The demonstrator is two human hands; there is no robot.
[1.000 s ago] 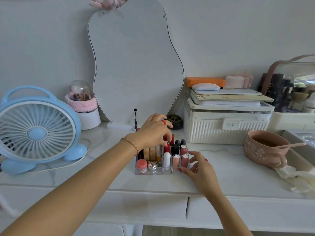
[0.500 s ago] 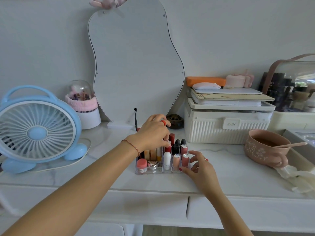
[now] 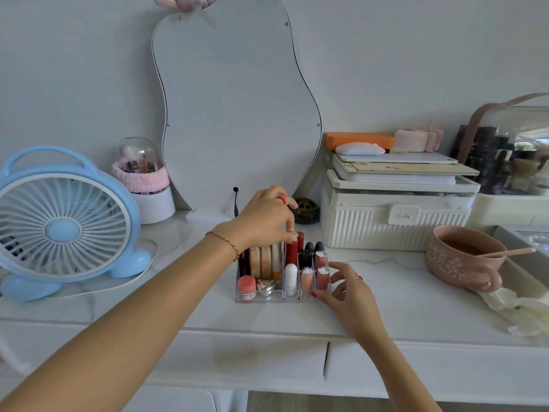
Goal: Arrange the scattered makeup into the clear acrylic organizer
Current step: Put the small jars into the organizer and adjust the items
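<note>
The clear acrylic organizer (image 3: 267,298) stands on the white vanity top, filled with upright makeup: a pink jar (image 3: 246,286), a white tube (image 3: 290,277), pink lip tubes (image 3: 321,278) and black-capped tubes. My left hand (image 3: 267,217) hovers over the back row, with thumb and fingertips pinching the top of a red lipstick (image 3: 292,251) that stands in its slot. My right hand (image 3: 349,292) rests at the organizer's right front corner, fingers spread and touching its wall.
A blue desk fan (image 3: 59,227) stands at the left, a curvy mirror (image 3: 237,108) behind. A white ribbed storage box (image 3: 395,218) and a pink mug with spoon (image 3: 463,258) sit at the right. A small dark pot (image 3: 307,207) is behind the organizer.
My left hand has lowered slightly, pressing the red lipstick down into its slot. My right hand stays at the organizer's right corner.
</note>
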